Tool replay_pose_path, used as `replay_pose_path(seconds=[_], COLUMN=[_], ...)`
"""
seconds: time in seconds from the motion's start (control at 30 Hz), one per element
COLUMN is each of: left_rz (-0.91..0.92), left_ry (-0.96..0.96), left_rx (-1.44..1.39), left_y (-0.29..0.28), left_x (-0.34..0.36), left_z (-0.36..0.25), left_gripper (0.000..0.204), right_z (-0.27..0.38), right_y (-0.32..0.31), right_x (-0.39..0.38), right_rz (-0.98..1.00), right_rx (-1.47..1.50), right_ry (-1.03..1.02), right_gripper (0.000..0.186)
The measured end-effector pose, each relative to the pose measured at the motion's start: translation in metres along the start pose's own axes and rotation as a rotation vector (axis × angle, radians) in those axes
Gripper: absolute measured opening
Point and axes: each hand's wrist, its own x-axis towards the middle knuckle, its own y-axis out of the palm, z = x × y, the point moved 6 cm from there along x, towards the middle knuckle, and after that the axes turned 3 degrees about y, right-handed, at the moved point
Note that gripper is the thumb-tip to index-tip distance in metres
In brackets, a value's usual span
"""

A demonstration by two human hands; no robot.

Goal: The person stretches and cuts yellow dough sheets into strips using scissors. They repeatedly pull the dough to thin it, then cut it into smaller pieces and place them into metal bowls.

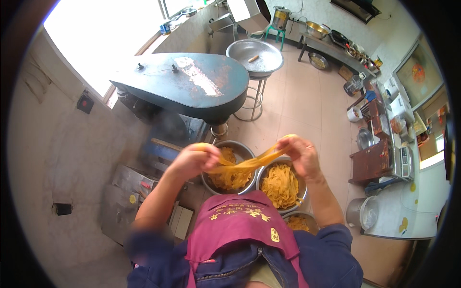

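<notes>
A bundle of wide yellow noodle strips [249, 163] stretches between my two hands, sagging a little in the middle. My left hand [198, 160] is closed round one end, slightly blurred. The other end is gripped in my right hand [300, 152], fingers curled over it. Below the bundle sits a metal bowl [246, 150] partly filled with the same yellow strips. Beside it, under my right wrist, a second metal bowl [302, 197] holds a heaped pile of strips [280, 186]. Part of a third bowl [311, 222] with strips shows past my apron.
A large dark green machine housing [206, 81] stands ahead to the left. Behind it, a wide metal basin [240, 50] rests on a metal stool [261, 93]. On the right are a wooden cabinet [372, 163], a white bucket [357, 211] and a counter [398, 211]. A low bench [331, 48] carries pans.
</notes>
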Motion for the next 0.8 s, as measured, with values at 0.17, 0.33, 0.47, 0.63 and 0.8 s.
replay_pose_path(seconds=[0.17, 0.33, 0.47, 0.63, 0.8], left_rz=[-0.427, -0.514, -0.709, -0.836, -0.53], left_ry=[0.572, 0.815, 0.938, 1.006, 0.917], left_rx=[-0.17, -0.101, 0.114, 0.349, 0.329], left_y=[-0.134, -0.197, -0.189, -0.181, -0.105], left_x=[-0.112, -0.179, -0.188, -0.206, -0.133], left_z=[-0.073, -0.111, -0.144, -0.188, -0.155], left_gripper=[0.06, 0.068, 0.066, 0.063, 0.06], right_z=[0.036, 0.053, 0.066, 0.106, 0.115], right_y=[-0.129, -0.182, -0.202, -0.238, -0.142], right_x=[-0.027, -0.042, -0.036, -0.054, -0.05], right_rz=[-0.306, -0.344, -0.342, -0.424, -0.184], right_rx=[0.191, -0.023, -0.204, -0.281, -0.259], right_ry=[-0.267, -0.226, -0.238, -0.31, -0.255], right_gripper=[0.026, 0.057, 0.082, 0.089, 0.093])
